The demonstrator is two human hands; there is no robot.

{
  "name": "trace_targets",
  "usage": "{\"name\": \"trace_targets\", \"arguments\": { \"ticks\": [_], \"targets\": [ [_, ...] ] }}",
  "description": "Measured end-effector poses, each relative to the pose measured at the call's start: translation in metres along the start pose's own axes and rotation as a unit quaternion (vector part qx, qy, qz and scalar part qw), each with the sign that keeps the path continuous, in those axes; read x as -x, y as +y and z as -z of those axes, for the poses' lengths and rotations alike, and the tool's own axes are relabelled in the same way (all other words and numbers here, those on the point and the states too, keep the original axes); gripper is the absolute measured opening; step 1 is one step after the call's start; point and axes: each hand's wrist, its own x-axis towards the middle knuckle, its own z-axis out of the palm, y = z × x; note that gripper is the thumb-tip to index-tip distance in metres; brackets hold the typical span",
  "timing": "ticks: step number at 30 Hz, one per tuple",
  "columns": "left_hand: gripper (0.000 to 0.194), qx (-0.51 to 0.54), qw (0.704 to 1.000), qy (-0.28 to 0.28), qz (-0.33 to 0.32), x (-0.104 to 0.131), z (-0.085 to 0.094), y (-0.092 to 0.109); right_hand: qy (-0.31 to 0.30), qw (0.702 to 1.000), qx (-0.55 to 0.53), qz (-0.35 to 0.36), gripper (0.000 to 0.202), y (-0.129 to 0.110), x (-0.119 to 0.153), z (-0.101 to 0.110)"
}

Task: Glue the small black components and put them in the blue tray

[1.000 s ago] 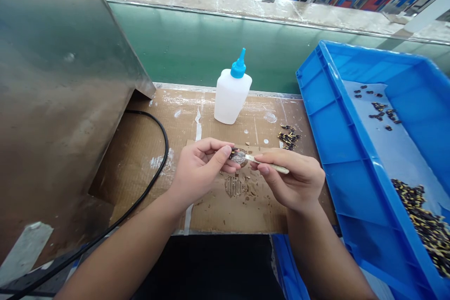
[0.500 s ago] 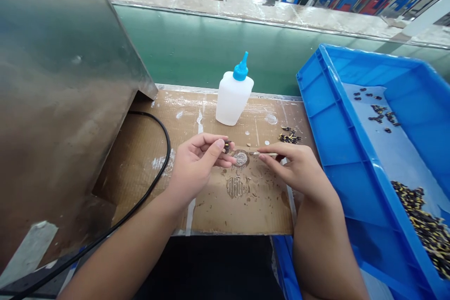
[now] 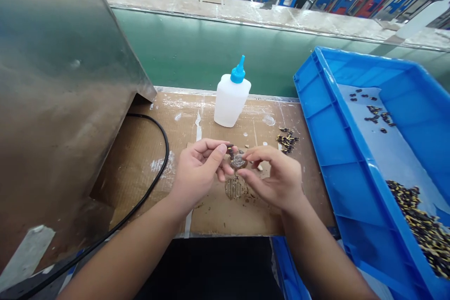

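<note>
My left hand [image 3: 200, 164] is closed in a pinch on a small dark brown and yellow part [image 3: 229, 148]; its fingertips cover much of it. Just right of that part, my right hand [image 3: 276, 173] has thumb and index finger apart at the edge of a round, clear disc [image 3: 238, 160]. The pale end of a thin stick [image 3: 259, 167] shows under the right hand, seemingly tucked in its curled fingers; the rest is hidden. Both hands are over a cardboard sheet [image 3: 218, 218] with ridged, dried glue-like marks [image 3: 235, 188] below the disc.
A white squeeze bottle [image 3: 231, 103] with a blue nozzle stands behind my hands. Several small dark and yellow parts [image 3: 287, 140] lie to the right. A blue bin [image 3: 337, 150] holds many more. On the left are a metal housing [image 3: 63, 79] and a black cable [image 3: 163, 150].
My right hand has moved left to the disc and the left hand's part. Its thumb and index finger have let go of the stick, which now shows under the hand.
</note>
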Motion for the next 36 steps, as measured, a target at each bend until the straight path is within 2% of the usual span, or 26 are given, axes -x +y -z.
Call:
{"name": "trace_targets", "arguments": {
  "ticks": [3,6,11,15,24,28,32,36],
  "targets": [
    [0.024,-0.021,1.000,0.009,-0.012,0.002,-0.003,-0.001,0.043,0.999,-0.021,-0.007,0.028,-0.009,0.006,-0.022],
    [0.022,-0.043,0.999,0.017,-0.019,0.005,-0.007,-0.001,0.074,0.997,0.021,-0.014,0.026,-0.009,0.008,-0.029],
    [0.018,-0.123,0.989,0.043,-0.066,0.008,-0.010,-0.002,0.096,0.990,0.100,0.037,0.025,-0.006,0.003,-0.025],
    [0.013,-0.173,0.978,0.061,-0.097,0.009,-0.010,-0.003,0.112,0.987,0.104,0.045,0.022,-0.006,0.002,-0.022],
    [0.012,-0.222,0.964,0.051,-0.135,0.009,-0.007,-0.006,0.100,0.988,0.102,0.061,0.021,-0.005,0.003,-0.020],
    [0.013,-0.291,0.934,0.038,-0.206,0.010,-0.003,-0.006,0.092,0.987,0.112,0.067,0.021,-0.005,0.003,-0.018],
    [0.015,-0.347,0.889,0.029,-0.297,0.006,0.002,-0.010,0.061,0.988,0.114,0.088,0.026,-0.003,0.003,-0.015],
    [0.021,-0.361,0.844,0.021,-0.396,0.000,0.007,-0.015,0.059,0.984,0.124,0.111,0.024,-0.002,0.002,-0.014]
  ]
}}
